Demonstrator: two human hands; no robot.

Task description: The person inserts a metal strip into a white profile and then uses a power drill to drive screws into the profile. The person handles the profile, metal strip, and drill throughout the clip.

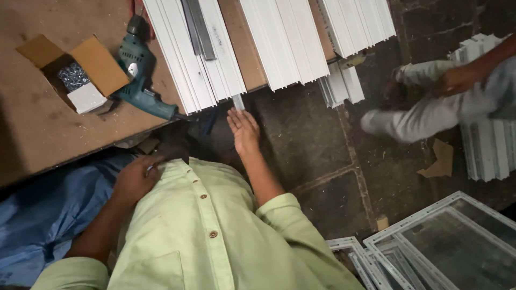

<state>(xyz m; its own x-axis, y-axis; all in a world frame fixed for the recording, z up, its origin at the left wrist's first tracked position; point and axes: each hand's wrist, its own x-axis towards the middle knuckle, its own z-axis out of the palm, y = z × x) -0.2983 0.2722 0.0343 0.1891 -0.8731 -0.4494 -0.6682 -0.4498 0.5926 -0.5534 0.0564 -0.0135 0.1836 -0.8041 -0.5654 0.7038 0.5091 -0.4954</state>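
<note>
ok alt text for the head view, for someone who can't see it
Seen from above, a person in a pale green shirt reaches an open right hand to the end of white profiles on a brown workbench; the left hand rests against the shirt. A green drill lies nearby.

Right hand (243, 130) reaches flat toward white profiles (193, 53); left hand (134, 177) rests on shirt (209, 231).

We stand over a dark stone floor (317, 139) beside a brown wooden workbench (32, 107), with framed window panels (451, 241) stacked nearby.
</note>
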